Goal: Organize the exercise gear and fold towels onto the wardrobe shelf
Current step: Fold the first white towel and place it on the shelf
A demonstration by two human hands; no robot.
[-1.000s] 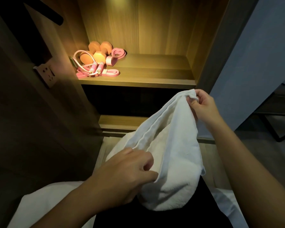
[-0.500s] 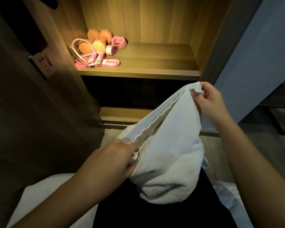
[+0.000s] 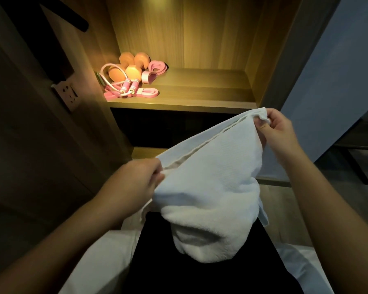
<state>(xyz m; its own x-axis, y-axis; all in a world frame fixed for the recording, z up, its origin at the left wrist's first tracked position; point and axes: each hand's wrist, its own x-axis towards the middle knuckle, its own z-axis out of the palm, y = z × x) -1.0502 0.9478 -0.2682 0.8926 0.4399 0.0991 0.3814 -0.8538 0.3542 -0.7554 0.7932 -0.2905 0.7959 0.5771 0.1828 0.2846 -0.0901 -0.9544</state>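
Observation:
A white towel (image 3: 212,187) hangs doubled in front of me, its top edge stretched between both hands. My left hand (image 3: 136,179) pinches the lower left corner. My right hand (image 3: 276,128) grips the upper right corner, just below the lit wardrobe shelf (image 3: 200,96). At the shelf's left end lie two orange dumbbells (image 3: 132,66), a pink skipping rope (image 3: 123,85) and pink resistance bands (image 3: 155,71).
The right part of the shelf is bare wood. A wall socket (image 3: 67,94) sits on the dark panel to the left. A lower wooden ledge (image 3: 145,152) runs behind the towel. White bedding (image 3: 98,257) lies at the bottom, and a dark table frame (image 3: 361,166) stands at right.
My left hand slid along the towel's edge to its left corner and pulled it taut. The right hand kept its corner. The view tilted down slightly.

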